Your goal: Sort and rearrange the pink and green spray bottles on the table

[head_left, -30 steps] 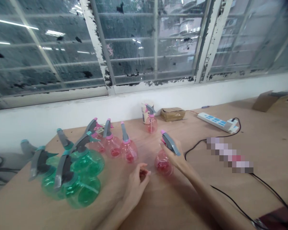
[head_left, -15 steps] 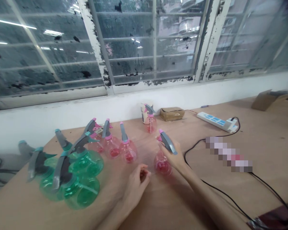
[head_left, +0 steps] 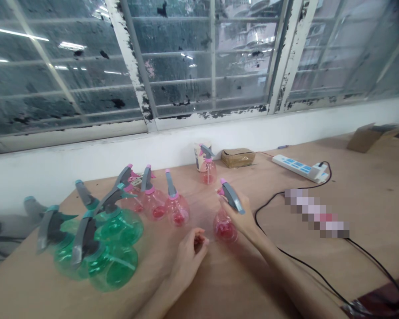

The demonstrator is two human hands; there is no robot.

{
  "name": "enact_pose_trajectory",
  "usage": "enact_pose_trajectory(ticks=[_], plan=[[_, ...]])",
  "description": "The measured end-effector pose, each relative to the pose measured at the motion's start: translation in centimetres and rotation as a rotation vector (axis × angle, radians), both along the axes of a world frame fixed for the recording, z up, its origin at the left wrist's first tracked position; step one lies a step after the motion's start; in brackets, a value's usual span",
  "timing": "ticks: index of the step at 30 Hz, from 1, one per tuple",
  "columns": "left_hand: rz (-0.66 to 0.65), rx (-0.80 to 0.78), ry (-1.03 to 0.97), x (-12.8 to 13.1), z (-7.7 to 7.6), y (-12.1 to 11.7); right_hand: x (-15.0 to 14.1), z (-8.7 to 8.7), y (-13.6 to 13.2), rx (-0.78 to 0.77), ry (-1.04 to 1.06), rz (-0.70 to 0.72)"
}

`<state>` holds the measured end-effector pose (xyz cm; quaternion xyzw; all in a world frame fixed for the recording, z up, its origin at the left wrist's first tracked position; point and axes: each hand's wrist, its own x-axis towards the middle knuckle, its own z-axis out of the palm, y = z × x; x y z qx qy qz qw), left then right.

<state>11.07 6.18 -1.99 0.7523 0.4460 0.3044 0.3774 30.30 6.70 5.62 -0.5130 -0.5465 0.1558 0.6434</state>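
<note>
My right hand (head_left: 244,217) is wrapped around the neck of a pink spray bottle (head_left: 224,227), just below its grey and pink trigger head. The bottle stands upright on the table, and some fingers are hidden behind it. Left of it, my left hand (head_left: 191,248) rests on the tabletop with loosely curled fingers and the thumb a little apart; nothing shows in it. Nearest to this hand on the far side is another pink spray bottle (head_left: 177,209), in a row with a second pink spray bottle (head_left: 155,204). Several green spray bottles (head_left: 115,266) are grouped at the left.
At the back stands one pink spray bottle (head_left: 209,172) before a paper cup (head_left: 198,158), beside a small cardboard box (head_left: 237,158). A white power strip (head_left: 295,168) and black cable (head_left: 269,204) lie right. A blurred-out item (head_left: 315,212) lies nearby. An open carton (head_left: 365,137) is far right.
The whole view has shifted very slightly left. My right hand has tilted the sprayer head a little leftward while keeping hold of the bottle. My left hand has hardly moved.
</note>
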Motion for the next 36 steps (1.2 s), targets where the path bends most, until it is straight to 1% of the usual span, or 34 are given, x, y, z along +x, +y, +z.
enact_pose_trajectory(ticks=[6,11,17,22,36], plan=[[0.005,0.002,0.004,0.1,0.3,-0.1,-0.2,0.5,-0.1,-0.031,-0.055,-0.018],[0.008,0.007,0.007,0.1,0.4,-0.1,-0.1,0.5,-0.1,-0.018,-0.076,-0.022],[0.020,0.025,0.006,0.0,0.1,0.0,0.2,0.0,0.2,-0.004,-0.021,0.015],[0.022,0.029,0.012,0.1,0.2,0.0,0.3,-0.7,0.2,-0.004,0.028,0.059],[0.003,0.036,0.022,0.0,0.1,-0.1,0.5,-1.4,0.2,-0.035,0.049,0.108]])
